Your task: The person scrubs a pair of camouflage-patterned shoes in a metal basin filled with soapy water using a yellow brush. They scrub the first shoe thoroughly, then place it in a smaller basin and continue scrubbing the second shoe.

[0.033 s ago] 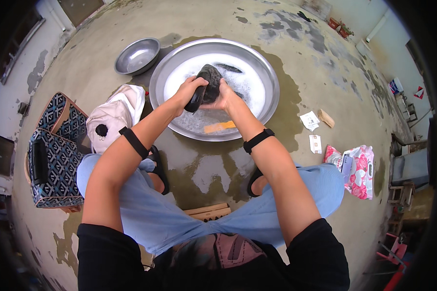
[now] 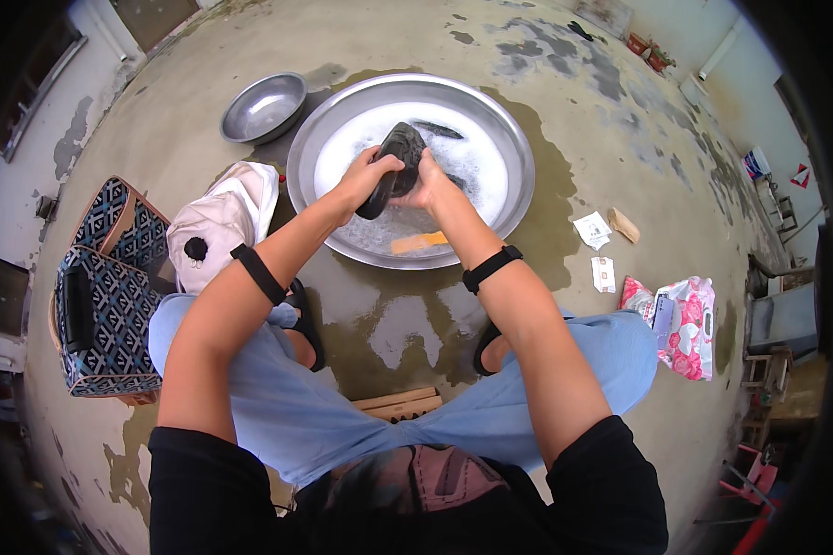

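Observation:
Both my hands hold a dark wet shoe (image 2: 403, 148) over a wide metal basin (image 2: 304, 217) of white suds. My left hand (image 2: 366, 176) is closed on the shoe's left side, its thumb on top. From the right, my right hand (image 2: 424, 181) grips the shoe, its fingers partly hidden beneath. Another dark, long thing (image 2: 437, 129) floats in the foam beyond, its kind unclear. At the near side of the basin lies a flat orange-yellow piece (image 2: 418, 242), partly covered by my right forearm.
A smaller metal bowl (image 2: 264, 106) stands left of the basin. Left of my knees are a patterned bag (image 2: 111, 324) and a pale cloth bag (image 2: 208, 227). Paper scraps (image 2: 592, 231) and a pink-flowered plastic bag (image 2: 687, 338) lie to the right, on wet concrete.
The shoe has turned slightly, and my left thumb has shifted a little across it. Both hands keep their hold over the basin.

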`<state>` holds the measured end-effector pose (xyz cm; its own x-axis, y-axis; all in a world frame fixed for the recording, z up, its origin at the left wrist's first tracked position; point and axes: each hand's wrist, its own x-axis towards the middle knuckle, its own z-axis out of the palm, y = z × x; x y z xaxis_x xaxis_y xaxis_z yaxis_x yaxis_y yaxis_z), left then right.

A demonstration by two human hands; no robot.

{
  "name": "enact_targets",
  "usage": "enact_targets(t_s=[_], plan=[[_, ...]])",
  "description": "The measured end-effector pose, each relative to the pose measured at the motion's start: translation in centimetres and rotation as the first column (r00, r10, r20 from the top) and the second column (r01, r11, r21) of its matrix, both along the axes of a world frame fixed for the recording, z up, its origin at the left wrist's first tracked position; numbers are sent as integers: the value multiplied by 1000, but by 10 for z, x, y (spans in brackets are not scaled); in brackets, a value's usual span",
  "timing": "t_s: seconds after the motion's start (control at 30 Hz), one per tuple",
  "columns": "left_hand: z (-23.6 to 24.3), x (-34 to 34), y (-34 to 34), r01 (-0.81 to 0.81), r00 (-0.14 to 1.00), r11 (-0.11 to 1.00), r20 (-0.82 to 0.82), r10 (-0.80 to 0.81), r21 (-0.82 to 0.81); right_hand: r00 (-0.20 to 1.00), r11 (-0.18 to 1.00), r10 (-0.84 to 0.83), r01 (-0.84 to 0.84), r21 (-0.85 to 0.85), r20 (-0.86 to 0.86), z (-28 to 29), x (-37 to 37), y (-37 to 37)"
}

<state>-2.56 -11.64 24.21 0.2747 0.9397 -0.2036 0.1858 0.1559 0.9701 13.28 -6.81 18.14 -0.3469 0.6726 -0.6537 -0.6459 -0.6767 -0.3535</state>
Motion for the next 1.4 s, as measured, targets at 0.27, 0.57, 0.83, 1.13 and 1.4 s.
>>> enact_targets(t_s=[0.27, 0.57, 0.83, 1.13, 1.4], plan=[[10, 7, -33, 277, 751, 944, -654, -96, 180, 937, 932, -348, 350, 99, -31, 5, -14, 11], [6, 13, -40, 248, 787, 960, -605, -123, 128, 909, 904, -416, 418, 95, -44, -32, -7, 13], [-10, 14, -27, 236, 811, 970, -561, -164, 58, 909, 909, -412, 415, 35, -60, -76, 4, 36], [-28, -2, 20, 105, 939, 994, -327, -105, -17, 908, 906, -419, 419, -51, 26, -87, 18, 44], [-32, -37, 71, -235, 938, 816, 97, 333, -529, 924, 985, -147, 169, -31, 353, -76, 35, 31]])
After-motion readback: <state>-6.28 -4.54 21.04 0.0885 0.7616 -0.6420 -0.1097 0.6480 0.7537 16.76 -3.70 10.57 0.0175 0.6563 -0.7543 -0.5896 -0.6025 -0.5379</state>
